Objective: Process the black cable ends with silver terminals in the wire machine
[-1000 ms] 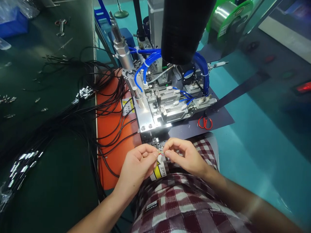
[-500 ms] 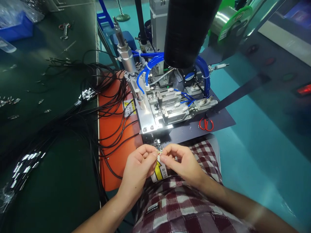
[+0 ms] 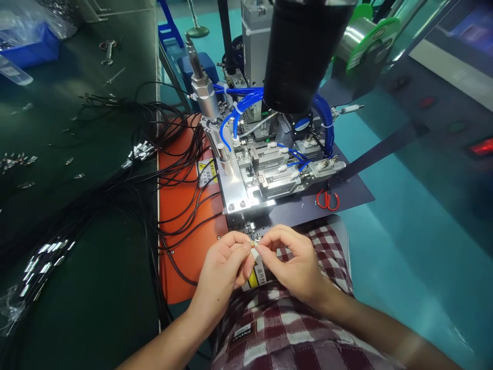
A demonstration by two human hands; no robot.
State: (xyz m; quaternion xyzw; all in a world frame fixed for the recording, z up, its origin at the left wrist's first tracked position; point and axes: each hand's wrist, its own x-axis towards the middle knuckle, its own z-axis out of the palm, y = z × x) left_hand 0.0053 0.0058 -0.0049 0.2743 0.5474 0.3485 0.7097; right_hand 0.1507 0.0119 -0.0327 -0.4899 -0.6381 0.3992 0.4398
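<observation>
At six o'clock from the machine (image 3: 269, 162), the left hand (image 3: 225, 259) and right hand (image 3: 295, 259) had fingertips pinched nearly closed, holding between them a thin yellowish wire (image 3: 253, 245); red scissors (image 3: 327, 199) lay at their two o'clock.

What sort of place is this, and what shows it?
Probably a factory workshop: a blue-tubed silver metal machine, bundled black cables with shiny metal ends, and a green-rimmed spool of silver wire.
</observation>
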